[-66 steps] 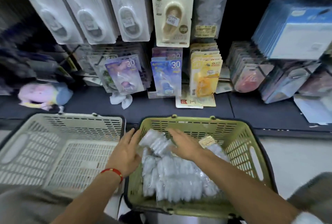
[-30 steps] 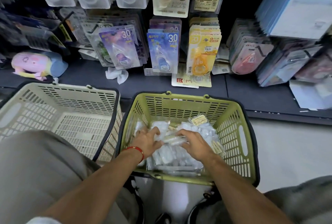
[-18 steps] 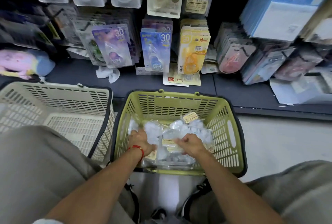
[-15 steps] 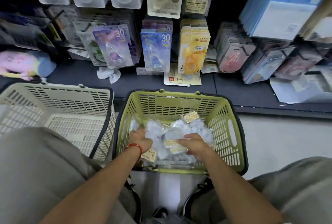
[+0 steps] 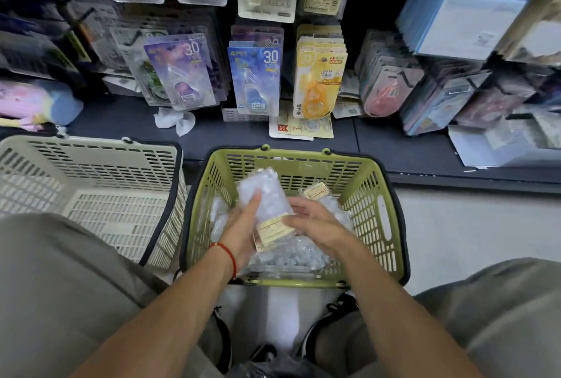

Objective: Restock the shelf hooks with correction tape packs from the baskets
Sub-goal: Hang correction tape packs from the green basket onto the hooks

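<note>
A green basket point(image 5: 385, 213) on the floor in front of me holds several clear correction tape packs point(image 5: 291, 259). My left hand point(image 5: 243, 226) grips a stack of clear packs point(image 5: 264, 195) lifted above the pile, their yellow label point(image 5: 273, 230) facing me. Against the stack's right side rests my right hand point(image 5: 312, 221), fingers curled around its lower edge. Above the dark shelf, hooks carry purple point(image 5: 182, 74), blue point(image 5: 255, 74) and yellow point(image 5: 318, 80) tape packs.
A beige basket point(image 5: 91, 183) stands to the left of the green one, with nothing in it. A crumpled white paper point(image 5: 176, 119) and loose cards point(image 5: 300, 128) lie on the shelf. Blue boxes point(image 5: 473, 7) and more hanging packs crowd the right. My knees frame the bottom.
Both hands were digging in the pile; now they have lifted a stack of clear packs up out of it. The view shifted slightly.
</note>
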### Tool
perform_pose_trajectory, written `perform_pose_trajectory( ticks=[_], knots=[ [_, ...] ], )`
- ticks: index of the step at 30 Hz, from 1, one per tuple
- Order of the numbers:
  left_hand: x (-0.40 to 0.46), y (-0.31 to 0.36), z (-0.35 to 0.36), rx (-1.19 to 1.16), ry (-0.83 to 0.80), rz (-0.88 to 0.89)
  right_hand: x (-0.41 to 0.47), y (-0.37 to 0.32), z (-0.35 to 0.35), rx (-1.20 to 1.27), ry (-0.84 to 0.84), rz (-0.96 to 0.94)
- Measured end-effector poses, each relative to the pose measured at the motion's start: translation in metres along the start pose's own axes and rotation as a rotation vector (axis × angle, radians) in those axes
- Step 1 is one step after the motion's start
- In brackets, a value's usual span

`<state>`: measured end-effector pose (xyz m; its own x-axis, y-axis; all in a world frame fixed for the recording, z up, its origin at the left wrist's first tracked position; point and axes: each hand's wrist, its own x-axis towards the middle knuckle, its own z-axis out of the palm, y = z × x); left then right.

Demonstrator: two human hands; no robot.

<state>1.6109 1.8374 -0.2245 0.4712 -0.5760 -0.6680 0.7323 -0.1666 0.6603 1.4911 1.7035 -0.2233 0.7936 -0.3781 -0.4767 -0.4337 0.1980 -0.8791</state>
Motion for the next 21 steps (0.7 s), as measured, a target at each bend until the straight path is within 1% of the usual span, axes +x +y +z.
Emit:
perform_pose_trajectory(
  ticks=[1,2,4,5,6,7,8,9,11,13,15,17,19,21],
  knots=[
    [0.001,-0.007,-0.001,0.020,0.032,0.039,0.006,0.006,0.007,-0.102,0.003,-0.028],
    [0.001,-0.012,-0.005,0.044,0.089,0.055,0.011,0.013,0.009,-0.189,0.042,-0.042],
    [0.003,-0.019,-0.015,0.073,0.190,0.041,0.022,0.028,-0.005,-0.362,0.221,-0.002],
    [0.004,-0.020,-0.020,0.096,0.211,0.028,0.027,0.039,-0.020,-0.519,0.306,0.046],
    [0.005,-0.020,-0.025,0.117,0.217,0.018,0.029,0.051,-0.035,-0.716,0.329,0.129],
    [0.006,-0.021,-0.028,0.130,0.220,0.018,0.031,0.065,-0.048,-0.894,0.303,0.222],
    [0.005,-0.020,-0.031,0.142,0.225,0.023,0.033,0.078,-0.057,-1.016,0.253,0.295],
    [0.006,-0.020,-0.033,0.149,0.233,0.032,0.037,0.087,-0.063,-1.070,0.218,0.343],
    [0.005,-0.019,-0.037,0.161,0.246,0.037,0.045,0.097,-0.065,-1.105,0.237,0.349],
    [0.004,-0.018,-0.039,0.165,0.253,0.026,0.051,0.097,-0.063,-1.182,0.299,0.283],
    [0.003,-0.015,-0.040,0.141,0.245,0.017,0.052,0.091,-0.063,-1.197,0.304,0.235],
    [0.002,-0.010,-0.038,0.105,0.242,0.013,0.047,0.079,-0.066,-1.075,0.301,0.200],
    [0.001,-0.003,-0.034,0.047,0.240,0.007,0.038,0.060,-0.072,-0.931,0.321,0.126],
    [0.001,0.006,-0.030,-0.009,0.216,0.005,0.024,0.029,-0.079,-0.698,0.319,0.058]
  ],
)
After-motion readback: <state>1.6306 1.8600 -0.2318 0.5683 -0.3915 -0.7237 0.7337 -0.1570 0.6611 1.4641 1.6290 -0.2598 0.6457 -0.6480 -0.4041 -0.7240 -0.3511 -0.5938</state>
